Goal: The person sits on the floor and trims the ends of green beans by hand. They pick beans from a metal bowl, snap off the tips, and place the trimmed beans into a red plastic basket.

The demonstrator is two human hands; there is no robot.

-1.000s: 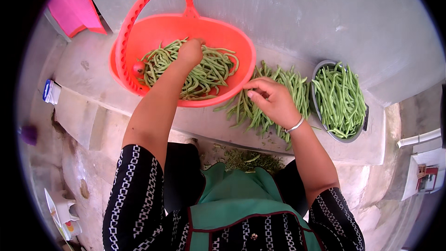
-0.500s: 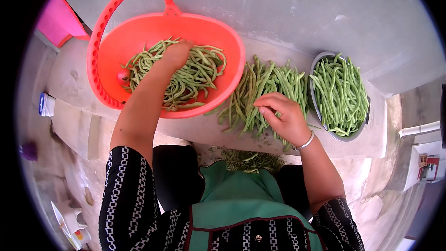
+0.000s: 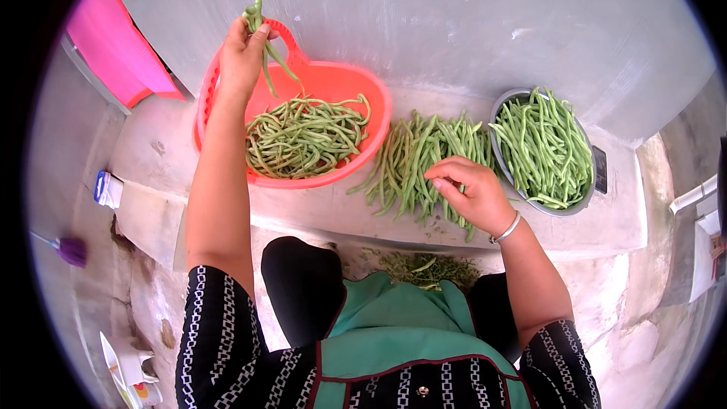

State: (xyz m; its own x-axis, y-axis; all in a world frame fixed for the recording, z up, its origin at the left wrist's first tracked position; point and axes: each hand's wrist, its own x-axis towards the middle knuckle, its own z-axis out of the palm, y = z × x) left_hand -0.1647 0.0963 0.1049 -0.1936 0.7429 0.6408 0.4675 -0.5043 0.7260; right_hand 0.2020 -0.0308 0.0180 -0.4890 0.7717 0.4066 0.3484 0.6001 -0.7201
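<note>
My left hand (image 3: 244,53) is raised above a red plastic basket (image 3: 376,91) and closed around a few green beans (image 3: 257,9). More green beans (image 3: 309,138) lie tangled in the basket. My right hand (image 3: 475,195) hovers over a loose pile of green beans (image 3: 424,144) on the pale ledge, its thumb and fingertips brought together. Whether those fingers pinch anything is too small to make out. Right of the pile, a grey bowl (image 3: 522,191) is heaped with straighter, brighter green beans (image 3: 547,150).
The ledge (image 3: 598,236) runs along a grey wall (image 3: 424,19). Below it, bean trimmings (image 3: 428,269) lie on the floor between my knees. A dark flat device (image 3: 600,169) sits by the bowl. At left are a pink cloth (image 3: 121,34) and a purple brush head (image 3: 72,252).
My left hand has risen out of the basket with a few green beans. My right hand stays over the pile, nearly still. The view has shifted a little.
</note>
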